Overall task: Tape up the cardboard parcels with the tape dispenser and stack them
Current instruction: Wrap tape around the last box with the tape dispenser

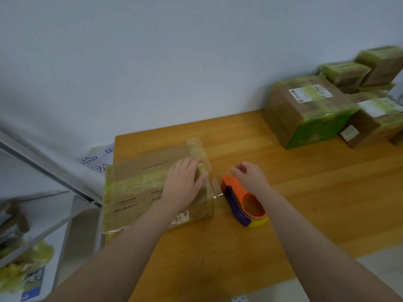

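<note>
A flat cardboard parcel (135, 184), wrapped in yellowish-green tape, lies at the left edge of the wooden surface (305, 192). The left hand (185, 184) rests on the parcel's top, fingers straight and spread flat over the taped band at its right end.

Just to the right of this parcel the tape dispenser (242, 195) sits on the surface, orange-bodied with a purple part along its side and a yellow roll at its near end. A short strip of clear tape seems to run from the parcel's right edge to the dispenser's front.

The right hand (250, 175) is over the dispenser's far end, fingers loosely bent and gripping nothing. I cannot tell whether the wrist touches the orange body.

Well to the right of the parcel and farther back, against the wall, stands a cluster of taped parcels (305, 112), the smaller ones piled on one another behind the large one; several carry white labels.

Beyond the parcel's far left corner a sheet of paper (98, 160) with handwritten characters leans by the wall. Left of the parcel, off the surface, a metal shelf (43, 234) holds blurred packages.
</note>
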